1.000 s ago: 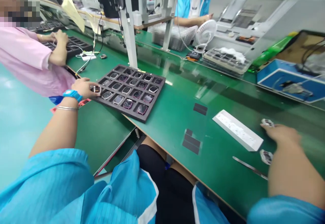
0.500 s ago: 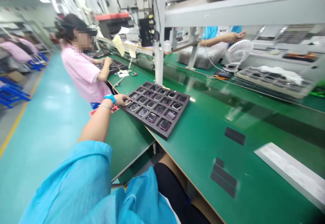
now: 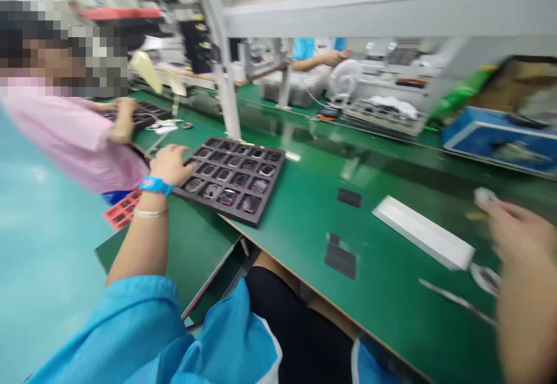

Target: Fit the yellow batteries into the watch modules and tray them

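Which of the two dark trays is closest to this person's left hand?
The nearer tray, its left edge by the left hand; the other tray lies farther back, at the pink-sleeved co-worker's hand.

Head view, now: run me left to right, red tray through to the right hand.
Red tray → left hand at the dark tray's left side → dark tray → black flat pieces → long white block → right hand, a small white part at its fingertips.
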`<action>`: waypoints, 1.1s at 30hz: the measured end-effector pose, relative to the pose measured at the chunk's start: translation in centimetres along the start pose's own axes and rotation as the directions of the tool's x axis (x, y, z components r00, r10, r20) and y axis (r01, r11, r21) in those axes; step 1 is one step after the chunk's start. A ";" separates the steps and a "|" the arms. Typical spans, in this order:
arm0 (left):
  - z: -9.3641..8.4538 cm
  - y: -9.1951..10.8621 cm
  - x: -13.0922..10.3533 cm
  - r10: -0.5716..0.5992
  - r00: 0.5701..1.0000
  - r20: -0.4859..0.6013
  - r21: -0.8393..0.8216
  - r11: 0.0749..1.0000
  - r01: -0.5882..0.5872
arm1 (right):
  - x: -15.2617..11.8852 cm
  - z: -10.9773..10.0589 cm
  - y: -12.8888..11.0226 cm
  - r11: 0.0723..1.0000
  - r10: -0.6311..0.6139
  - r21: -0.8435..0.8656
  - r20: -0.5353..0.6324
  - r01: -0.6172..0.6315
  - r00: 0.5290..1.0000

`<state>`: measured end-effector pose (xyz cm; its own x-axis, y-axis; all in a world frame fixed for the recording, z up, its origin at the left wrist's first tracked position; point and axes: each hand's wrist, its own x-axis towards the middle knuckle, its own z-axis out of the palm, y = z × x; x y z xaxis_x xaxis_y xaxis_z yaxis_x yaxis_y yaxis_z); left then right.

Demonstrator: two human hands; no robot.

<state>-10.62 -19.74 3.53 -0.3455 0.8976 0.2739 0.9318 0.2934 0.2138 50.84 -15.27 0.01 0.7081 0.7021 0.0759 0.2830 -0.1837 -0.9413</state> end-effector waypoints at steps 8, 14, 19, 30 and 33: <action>6.0 23.3 -7.1 0.619 0.758 -0.208 -0.834 0.292 -0.468 | -6.2 2.5 0.9 0.767 0.008 0.577 0.430 -0.282 0.903; 13.7 32.2 -9.8 0.779 0.596 0.194 -0.981 0.139 0.138 | -10.5 4.2 3.7 0.617 -0.079 0.567 0.735 -0.546 0.674; 15.5 31.5 -11.2 0.798 0.510 0.320 -0.881 0.053 0.470 | -12.5 5.1 5.0 0.884 -0.172 0.459 0.491 -0.086 0.854; 15.0 30.7 -10.5 0.814 0.420 0.401 -0.704 -0.019 0.710 | -13.9 4.0 4.6 0.803 -0.588 0.311 0.280 0.508 0.759; 14.7 30.7 -10.7 0.826 0.409 0.389 -0.712 -0.012 0.702 | -13.5 3.7 4.6 0.761 -0.646 0.277 0.236 0.587 0.726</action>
<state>23.31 -15.47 -6.67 0.6715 0.7371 -0.0762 -0.3333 0.3924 0.8573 40.17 -23.03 -6.57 0.1784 0.7911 0.5851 0.4515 0.4625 -0.7630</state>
